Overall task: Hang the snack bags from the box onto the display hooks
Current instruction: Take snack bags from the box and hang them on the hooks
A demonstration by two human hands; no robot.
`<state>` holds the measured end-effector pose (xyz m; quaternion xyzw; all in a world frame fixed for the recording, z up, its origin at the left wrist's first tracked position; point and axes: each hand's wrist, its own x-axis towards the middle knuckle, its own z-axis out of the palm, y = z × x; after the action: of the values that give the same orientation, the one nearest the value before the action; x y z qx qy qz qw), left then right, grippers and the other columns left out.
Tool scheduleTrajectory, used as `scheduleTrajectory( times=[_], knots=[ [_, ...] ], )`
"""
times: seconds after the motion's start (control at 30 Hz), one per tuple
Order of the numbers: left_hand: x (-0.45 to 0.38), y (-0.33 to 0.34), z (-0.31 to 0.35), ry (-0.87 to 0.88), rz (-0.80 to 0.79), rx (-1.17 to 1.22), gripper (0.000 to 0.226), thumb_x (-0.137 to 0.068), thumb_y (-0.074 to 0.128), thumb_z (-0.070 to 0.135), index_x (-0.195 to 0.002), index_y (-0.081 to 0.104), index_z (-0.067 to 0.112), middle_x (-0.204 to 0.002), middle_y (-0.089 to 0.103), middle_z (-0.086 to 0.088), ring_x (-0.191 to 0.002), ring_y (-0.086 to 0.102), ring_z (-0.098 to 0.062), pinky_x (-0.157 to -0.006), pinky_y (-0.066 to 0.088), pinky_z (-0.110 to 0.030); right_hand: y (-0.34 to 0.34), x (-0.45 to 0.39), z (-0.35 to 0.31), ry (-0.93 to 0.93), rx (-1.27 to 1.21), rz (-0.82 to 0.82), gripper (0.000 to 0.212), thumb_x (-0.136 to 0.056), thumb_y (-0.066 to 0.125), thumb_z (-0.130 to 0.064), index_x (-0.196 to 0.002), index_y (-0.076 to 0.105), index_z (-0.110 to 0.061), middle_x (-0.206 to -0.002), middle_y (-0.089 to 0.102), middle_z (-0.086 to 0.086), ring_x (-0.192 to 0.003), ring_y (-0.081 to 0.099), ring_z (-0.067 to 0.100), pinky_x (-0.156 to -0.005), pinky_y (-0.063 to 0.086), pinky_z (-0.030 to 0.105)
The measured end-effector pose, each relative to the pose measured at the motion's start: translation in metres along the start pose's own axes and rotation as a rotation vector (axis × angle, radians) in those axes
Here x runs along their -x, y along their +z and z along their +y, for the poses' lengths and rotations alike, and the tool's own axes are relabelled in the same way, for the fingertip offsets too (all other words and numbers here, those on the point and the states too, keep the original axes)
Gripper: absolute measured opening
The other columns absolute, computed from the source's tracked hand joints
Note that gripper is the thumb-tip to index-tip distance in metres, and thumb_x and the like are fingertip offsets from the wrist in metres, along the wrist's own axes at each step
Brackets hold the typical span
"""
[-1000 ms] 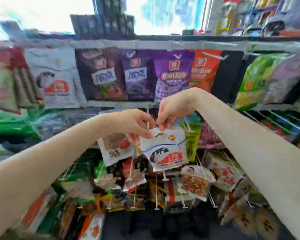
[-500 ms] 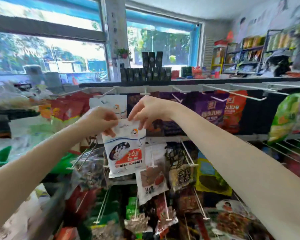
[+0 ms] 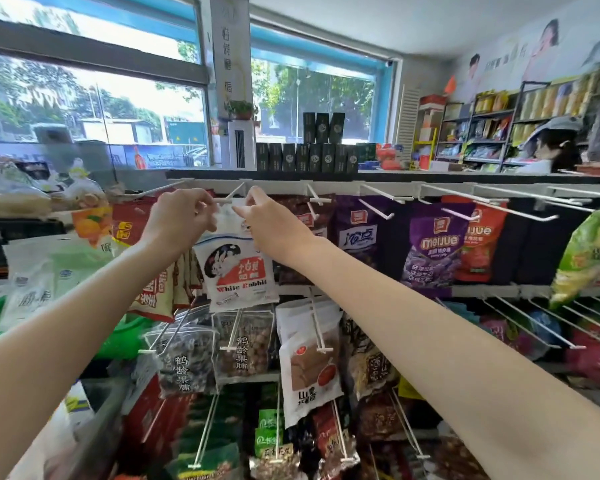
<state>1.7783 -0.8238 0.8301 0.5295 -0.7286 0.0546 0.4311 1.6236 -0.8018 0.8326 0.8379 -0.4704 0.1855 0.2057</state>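
With our left hand [image 3: 179,220] and right hand [image 3: 272,225] we pinch the White Rabbit bag [image 3: 238,268] at the top hook [image 3: 222,200]; it seems not yet threaded on, and the box is out of view.

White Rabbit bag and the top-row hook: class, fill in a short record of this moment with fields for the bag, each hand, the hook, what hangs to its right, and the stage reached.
bag: White Rabbit bag, white, held up at the top row
left hand: left hand pinches the bag's top left edge
right hand: right hand pinches the top right edge
hook: white hook, its tip at the bag's top
right neighbour: purple Meijue bag
stage: bag at the hook tip; whether threaded cannot be told
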Motion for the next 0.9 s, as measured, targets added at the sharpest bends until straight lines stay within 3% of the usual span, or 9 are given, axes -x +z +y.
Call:
scheduleTrajectory(
  times=[0.23,0.33,0.47,0.6,0.67,0.73,0.8,0.9],
  knots=[
    [-0.008,0.007,-0.007,0.033,0.032,0.000,0.018,-0.092,0.054,0.015,-0.099,0.066,0.005,-0.081,0.071,-0.009,-0.080,0.067,-0.025,-0.083,0.050,-0.038,0.007,-0.009,0.004,-0.031,-0.013,0.047,0.048,-0.090,0.039,0.009,-0.133,0.049,-0.010,-0.121,0.046,0.013,-0.096,0.051,0.018,-0.076,0.038,0.016],
    [-0.004,0.006,-0.012,0.064,0.071,0.030,0.018,-0.091,0.055,0.017,-0.100,0.066,0.006,-0.080,0.071,-0.007,-0.071,0.068,-0.019,-0.082,0.052,-0.038,0.009,-0.012,0.009,0.027,-0.212,0.066,0.046,-0.090,0.040,0.007,-0.133,0.052,-0.007,-0.116,0.048,0.013,-0.093,0.053,0.020,-0.075,0.036,0.017],
    [-0.003,0.008,-0.012,0.038,0.056,0.072,0.017,-0.091,0.056,0.017,-0.100,0.067,0.008,-0.079,0.069,-0.002,-0.067,0.067,-0.018,-0.076,0.049,-0.031,0.010,-0.018,0.012,0.129,-0.461,0.142,0.037,-0.089,0.043,0.006,-0.120,0.063,-0.002,-0.114,0.056,0.016,-0.105,0.053,0.024,-0.079,0.031,0.014],
    [-0.013,0.012,-0.013,-0.060,0.001,0.113,0.017,-0.091,0.056,0.017,-0.101,0.067,0.008,-0.085,0.068,-0.007,-0.067,0.063,-0.019,-0.075,0.051,-0.034,0.007,-0.025,0.013,0.166,-0.563,0.088,0.039,-0.089,0.041,0.007,-0.120,0.063,-0.003,-0.090,0.050,-0.008,-0.099,0.044,0.012,-0.077,0.031,0.008],
    [-0.020,0.015,-0.015,-0.143,-0.056,0.114,0.019,-0.091,0.055,0.015,-0.104,0.066,0.006,-0.080,0.066,-0.008,-0.065,0.058,-0.015,-0.069,0.047,-0.029,0.010,-0.030,0.012,0.184,-0.523,0.004,0.040,-0.089,0.042,0.006,-0.121,0.063,-0.005,-0.109,0.053,0.002,-0.111,0.047,0.018,-0.089,0.032,0.014],
    [-0.023,0.019,-0.016,-0.184,-0.098,0.077,0.020,-0.091,0.054,0.012,-0.105,0.066,0.004,-0.078,0.065,-0.008,-0.069,0.060,-0.018,-0.070,0.046,-0.028,0.016,-0.035,0.011,0.222,-0.486,-0.063,0.040,-0.088,0.043,0.005,-0.121,0.063,-0.008,-0.127,0.044,0.015,-0.119,0.047,0.026,-0.097,0.035,0.022],
    [-0.025,0.022,-0.016,-0.176,-0.094,0.049,0.023,-0.090,0.054,0.009,-0.111,0.062,0.004,-0.092,0.068,-0.012,-0.084,0.064,-0.024,-0.077,0.049,-0.032,0.020,-0.039,0.010,0.248,-0.455,-0.102,0.041,-0.089,0.043,0.003,-0.125,0.059,-0.006,-0.132,0.039,0.017,-0.121,0.046,0.028,-0.101,0.037,0.027],
    [-0.014,0.026,-0.012,-0.094,0.035,0.032,0.032,-0.086,0.052,0.002,-0.117,0.054,0.009,-0.119,0.055,-0.011,-0.094,0.058,-0.025,-0.080,0.044,-0.032,0.024,-0.035,0.014,0.236,-0.409,-0.153,0.041,-0.091,0.043,0.000,-0.131,0.051,0.000,-0.135,0.035,0.017,-0.123,0.045,0.028,-0.102,0.036,0.027]
  ],
)
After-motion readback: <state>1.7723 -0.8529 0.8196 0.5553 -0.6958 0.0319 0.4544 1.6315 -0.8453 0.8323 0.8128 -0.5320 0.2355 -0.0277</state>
